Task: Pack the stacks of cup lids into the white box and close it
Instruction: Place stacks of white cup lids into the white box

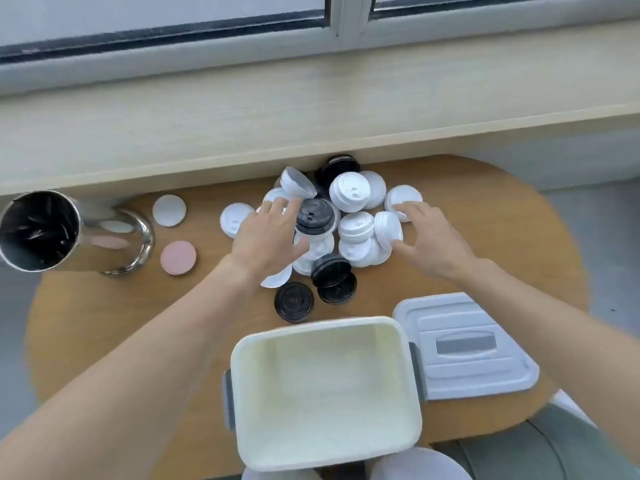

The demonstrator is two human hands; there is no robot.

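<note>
A heap of white and black cup lids [349, 199] lies on the round wooden table [104, 306], near its far edge. My left hand [266, 237] reaches over the left side of the heap with spread fingers, beside a black lid [314, 216]. My right hand [429, 237] hovers at the heap's right side, fingers loosely bent next to a tilted white lid [388, 228]. Neither hand grips anything. The white box [325, 448] stands open and empty at the table's near edge. Its grey-white cover [464, 344] lies flat to the right of it.
A shiny metal cup [38, 230] lies on its side at the left. A white disc [169, 210] and a pink disc [178, 257] rest near it. A pale wooden sill [311, 116] runs just behind the table.
</note>
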